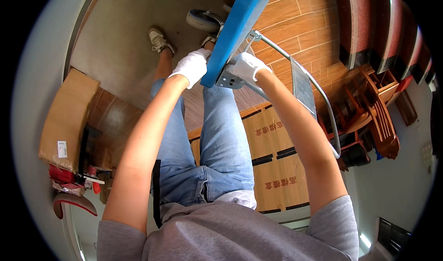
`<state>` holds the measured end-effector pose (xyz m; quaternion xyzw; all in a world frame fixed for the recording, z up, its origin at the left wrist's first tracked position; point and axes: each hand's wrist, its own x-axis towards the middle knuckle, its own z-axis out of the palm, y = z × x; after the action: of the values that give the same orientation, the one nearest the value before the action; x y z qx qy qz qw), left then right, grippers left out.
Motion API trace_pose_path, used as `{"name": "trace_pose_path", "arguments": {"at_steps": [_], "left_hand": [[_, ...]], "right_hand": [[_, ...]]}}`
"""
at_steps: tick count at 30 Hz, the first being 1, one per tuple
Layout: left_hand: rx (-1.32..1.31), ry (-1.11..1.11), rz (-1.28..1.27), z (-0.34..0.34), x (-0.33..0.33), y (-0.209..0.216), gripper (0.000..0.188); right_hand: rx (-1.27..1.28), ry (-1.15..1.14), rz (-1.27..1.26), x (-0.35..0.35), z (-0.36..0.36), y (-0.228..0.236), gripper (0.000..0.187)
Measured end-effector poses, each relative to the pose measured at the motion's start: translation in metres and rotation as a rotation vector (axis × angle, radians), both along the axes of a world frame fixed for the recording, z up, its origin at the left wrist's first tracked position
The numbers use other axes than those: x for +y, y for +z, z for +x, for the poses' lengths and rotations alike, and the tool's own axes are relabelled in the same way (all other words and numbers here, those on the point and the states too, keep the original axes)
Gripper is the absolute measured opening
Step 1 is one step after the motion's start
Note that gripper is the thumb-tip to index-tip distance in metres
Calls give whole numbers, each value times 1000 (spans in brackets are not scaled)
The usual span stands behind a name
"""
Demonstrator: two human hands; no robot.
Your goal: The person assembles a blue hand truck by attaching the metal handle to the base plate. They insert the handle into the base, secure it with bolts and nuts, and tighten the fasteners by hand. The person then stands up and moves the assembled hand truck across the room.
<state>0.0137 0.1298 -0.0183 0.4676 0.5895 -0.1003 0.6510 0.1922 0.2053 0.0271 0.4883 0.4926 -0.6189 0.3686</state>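
A blue platform trolley (241,28) is tipped up on its edge in front of my legs. Its underside wheel (203,20) shows on the left, and its grey tubular handle (328,99) extends to the right. My left hand (191,68), in a white glove, is closed at the left side of the trolley's near edge, its fingertips partly hidden. On the other side, my white-gloved right hand (248,67) is closed around the trolley by the metal hinge bracket (229,81). Exactly which part the right fingers grip is hidden.
Red-brown steps (353,26) rise at the far right, with stacked wooden chairs (376,109) below them. A large carton (67,118) stands by the left wall. Flat cardboard boxes (277,169) lie behind my legs. Wood-look tiles (295,19) cover the floor beyond the trolley.
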Motion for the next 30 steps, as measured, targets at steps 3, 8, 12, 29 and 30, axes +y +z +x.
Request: {"name": "trace_pose_path", "arguments": {"at_steps": [3,8,12,29,30], "left_hand": [[-12,-13,-15,0,5,8,29],[-19,-88,-118,0,26,27,30],[-36,-78,-105,-3,26,21,33],[-157,13,-110,-6,9,-3,27],[-175,21,-109,-5,11,0,27]], "right_hand": [[-17,-97,-3,-14,6,-5,33],[-70,13,12,-18,2,-17,32],[22,80,-31,-23,6,-32,34],[199,446,121,-31,6,-43,25],[178,404,105,-27,5,-38,25]]}}
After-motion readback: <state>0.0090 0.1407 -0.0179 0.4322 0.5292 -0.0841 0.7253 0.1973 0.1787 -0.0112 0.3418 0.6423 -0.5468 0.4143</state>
